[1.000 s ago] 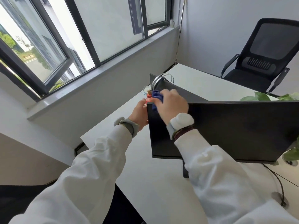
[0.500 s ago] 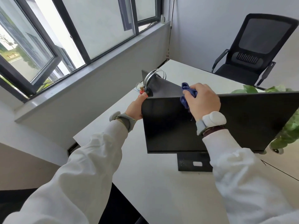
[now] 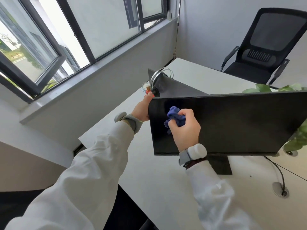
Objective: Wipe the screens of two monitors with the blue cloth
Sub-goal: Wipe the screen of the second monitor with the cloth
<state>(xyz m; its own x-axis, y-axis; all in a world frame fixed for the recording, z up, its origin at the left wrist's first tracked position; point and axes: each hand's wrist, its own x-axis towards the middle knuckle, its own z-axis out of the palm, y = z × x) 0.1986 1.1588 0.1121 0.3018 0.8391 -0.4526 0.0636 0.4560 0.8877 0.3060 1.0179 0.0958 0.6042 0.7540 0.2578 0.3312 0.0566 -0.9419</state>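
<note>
Left hand grips monitor edge; right hand clutches bunched cloth at screen. We advise light pressure, overlapping strokes, firm brace.

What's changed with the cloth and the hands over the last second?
The right hand, gripping the cloth, swept from the top left corner of the monitor along its top edge, then down onto the screen. The left hand kept holding the left edge.
</note>
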